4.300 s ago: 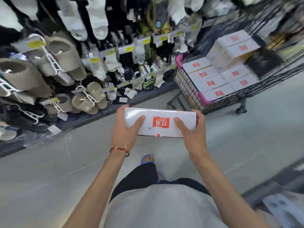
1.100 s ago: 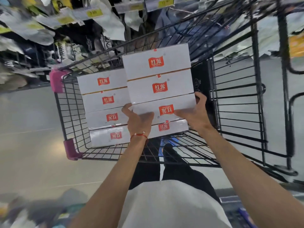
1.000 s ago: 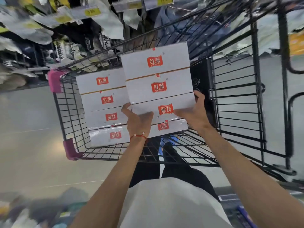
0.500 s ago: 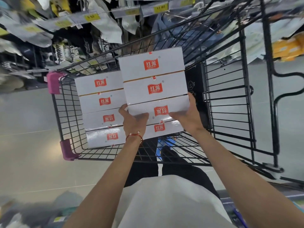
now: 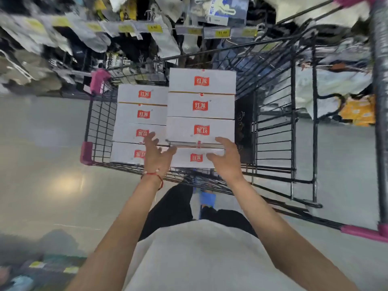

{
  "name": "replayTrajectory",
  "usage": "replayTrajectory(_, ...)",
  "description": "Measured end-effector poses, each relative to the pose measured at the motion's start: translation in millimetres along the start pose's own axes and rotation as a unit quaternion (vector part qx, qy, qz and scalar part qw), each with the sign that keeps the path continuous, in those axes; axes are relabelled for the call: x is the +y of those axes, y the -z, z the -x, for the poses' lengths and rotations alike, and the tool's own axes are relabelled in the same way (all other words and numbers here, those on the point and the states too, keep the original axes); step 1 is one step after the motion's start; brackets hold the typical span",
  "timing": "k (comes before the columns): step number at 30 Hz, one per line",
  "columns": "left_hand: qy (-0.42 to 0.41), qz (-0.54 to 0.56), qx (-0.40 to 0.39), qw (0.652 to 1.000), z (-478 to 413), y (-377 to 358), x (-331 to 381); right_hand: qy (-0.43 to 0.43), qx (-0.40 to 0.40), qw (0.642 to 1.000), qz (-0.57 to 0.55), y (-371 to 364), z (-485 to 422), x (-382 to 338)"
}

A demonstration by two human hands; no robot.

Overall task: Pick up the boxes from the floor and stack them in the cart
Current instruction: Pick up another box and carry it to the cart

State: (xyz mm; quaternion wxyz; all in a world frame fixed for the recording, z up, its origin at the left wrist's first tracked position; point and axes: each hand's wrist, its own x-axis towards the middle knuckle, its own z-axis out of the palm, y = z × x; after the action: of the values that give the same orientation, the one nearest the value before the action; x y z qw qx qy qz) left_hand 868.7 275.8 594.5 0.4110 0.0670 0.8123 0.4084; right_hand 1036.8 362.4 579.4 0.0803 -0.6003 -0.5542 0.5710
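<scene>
glossy grey floor (image 5: 42, 148), stocked shelves (image 5: 134, 45)

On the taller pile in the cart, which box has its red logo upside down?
The third box from the far end, just beyond both hands. The two farther boxes show upright logos.

I'm in a retail shop aisle. Black wire shopping cart (image 5: 273, 131) with pink corner guards directly ahead of me. Far side: display rack hung with packaged goods (image 5: 165, 40), yellow price tags (image 5: 154, 28) along its rails. More packaged stock (image 5: 357, 110) far right. Smooth grey tiled floor (image 5: 42, 143) throughout.
</scene>
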Motion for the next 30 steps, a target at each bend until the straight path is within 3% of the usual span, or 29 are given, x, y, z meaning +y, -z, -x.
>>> replayTrajectory(7,-0.012,0.051,0.046,0.998,55,28,-25,0.057,-0.088,0.995,0.002,-16,52,-9)
replayTrajectory(13,-0.024,0.107,0.115,0.987,90,93,-54,0.116,-0.162,0.979,0.039,-68,88,-37)
replayTrajectory(21,-0.01,0.19,0.214,0.958,115,216,-108,0.185,-0.253,0.946,0.082,-189,132,-71)
replayTrajectory(30,0.003,0.239,0.276,0.931,119,370,-187,0.172,-0.336,0.919,0.111,-374,203,-93)
